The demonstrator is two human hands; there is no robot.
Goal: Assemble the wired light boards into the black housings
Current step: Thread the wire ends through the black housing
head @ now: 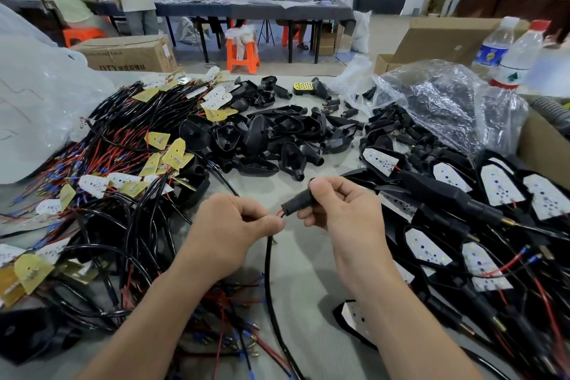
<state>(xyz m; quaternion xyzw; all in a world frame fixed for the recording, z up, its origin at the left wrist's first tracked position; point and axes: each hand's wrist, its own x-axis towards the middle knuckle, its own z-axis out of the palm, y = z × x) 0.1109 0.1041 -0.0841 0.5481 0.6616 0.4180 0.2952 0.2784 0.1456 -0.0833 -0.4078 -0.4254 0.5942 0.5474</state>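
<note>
My right hand grips a black housing. My left hand, at its nine o'clock, pinches the wire.

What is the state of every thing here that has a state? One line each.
Left hand: pinches the wire.
Right hand: grips the black housing.
Wire: end entering that housing's stem.
Loose housings: empty, piled.
Assembled housings: boards seated inside.
Bottles: capped.

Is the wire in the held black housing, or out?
In: the red wire enters the housing stem; how deep, cannot tell.
</note>
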